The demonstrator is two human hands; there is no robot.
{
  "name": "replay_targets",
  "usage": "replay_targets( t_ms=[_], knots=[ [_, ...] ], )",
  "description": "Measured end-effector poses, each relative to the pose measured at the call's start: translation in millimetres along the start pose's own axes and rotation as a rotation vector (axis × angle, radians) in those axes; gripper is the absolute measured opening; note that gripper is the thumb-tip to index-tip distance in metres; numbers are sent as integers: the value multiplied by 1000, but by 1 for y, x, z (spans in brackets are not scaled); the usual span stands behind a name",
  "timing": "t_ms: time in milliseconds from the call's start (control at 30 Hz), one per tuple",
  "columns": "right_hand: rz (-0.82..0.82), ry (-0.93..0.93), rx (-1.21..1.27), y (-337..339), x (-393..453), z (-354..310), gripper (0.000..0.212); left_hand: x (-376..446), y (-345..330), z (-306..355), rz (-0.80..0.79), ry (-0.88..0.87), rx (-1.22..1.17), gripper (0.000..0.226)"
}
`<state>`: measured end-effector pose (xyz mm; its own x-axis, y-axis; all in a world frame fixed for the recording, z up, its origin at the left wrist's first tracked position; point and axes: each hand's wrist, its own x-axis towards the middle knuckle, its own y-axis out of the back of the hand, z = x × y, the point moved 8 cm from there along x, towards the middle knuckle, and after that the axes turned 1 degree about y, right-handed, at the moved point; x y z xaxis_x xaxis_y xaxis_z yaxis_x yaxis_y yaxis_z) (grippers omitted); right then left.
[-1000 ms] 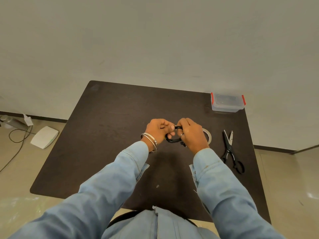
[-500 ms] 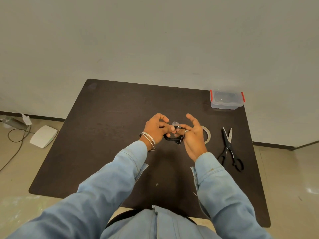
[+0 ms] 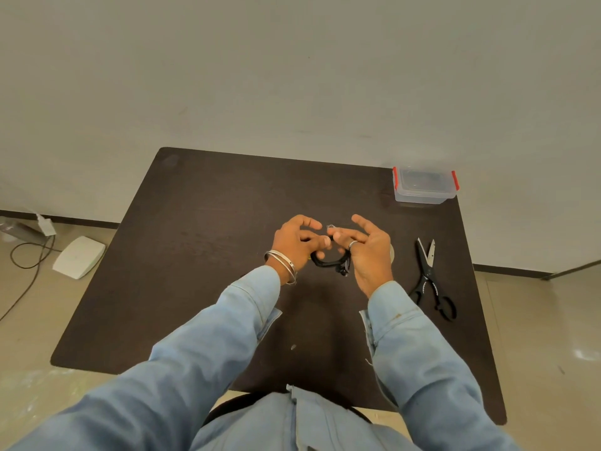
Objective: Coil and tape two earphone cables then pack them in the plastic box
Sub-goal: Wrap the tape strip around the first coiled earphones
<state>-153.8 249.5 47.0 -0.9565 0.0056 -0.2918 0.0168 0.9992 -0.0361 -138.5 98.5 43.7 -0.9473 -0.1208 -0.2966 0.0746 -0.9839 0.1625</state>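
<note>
Centre of the frame, just above the dark tabletop: we hold the coiled black earphone cable between both hands. Left hand has thumb and forefinger curled in, pinching at the coil's top; the other fingers arch over it. Right hand is mostly spread, index and middle fingers pointing up-left, w/ the thumb and a lower finger nipping the coil's right side (a small pale bit, prob. tape, shows at the fingertips; we can't tell for sure). The coil's lower loop hangs below the hands.

Upper right of the tabletop: the clear plastic box w/ red clips, lid on. Right of centre, black scissors lie open. A tape roll peeks out just behind the right hand.
</note>
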Motion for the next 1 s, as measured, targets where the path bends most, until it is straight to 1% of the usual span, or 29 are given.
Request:
replay_targets(
  t_ms=[133, 233, 300, 367, 467, 533, 633, 733, 800, 900, 1000],
  knots=[
    [-65, 257, -320, -5, -5, -18, 63, 3, -6, -9, -66, 71, -108, 31],
    [-76, 403, -404, -4, -11, -24, 65, 3, -11, -8, -101, 90, -167, 29],
    [-104, 487, -461, -2, -13, -25, 66, 1, -13, -10, -110, 113, -249, 26],
    [-165, 533, -547, -2, -13, -24, 69, 1, -15, -14, -110, 155, -344, 26],
    [-287, 507, -581, -2, -12, -24, 71, 0, -17, -18, -98, 199, -460, 19],
    [-320, 455, -511, -1, -12, -25, 69, 0, -17, -17, -94, 206, -516, 17],
    [-325, 379, -304, 1, -10, -23, 53, 3, -15, -15, -69, 187, -496, 26],
    [-284, 237, 50, 5, -9, -20, 61, 6, -9, -7, -68, 103, -388, 27],
    [-256, 183, 209, 8, -6, -20, 58, 5, -6, 1, -65, 36, -323, 26],
    [-199, 146, 289, 10, -4, -22, 46, 4, -4, 10, -46, -49, -248, 20],
    [-81, 118, 286, 16, 4, -23, 37, 2, -3, 17, -32, -125, -146, 22]
  ],
)
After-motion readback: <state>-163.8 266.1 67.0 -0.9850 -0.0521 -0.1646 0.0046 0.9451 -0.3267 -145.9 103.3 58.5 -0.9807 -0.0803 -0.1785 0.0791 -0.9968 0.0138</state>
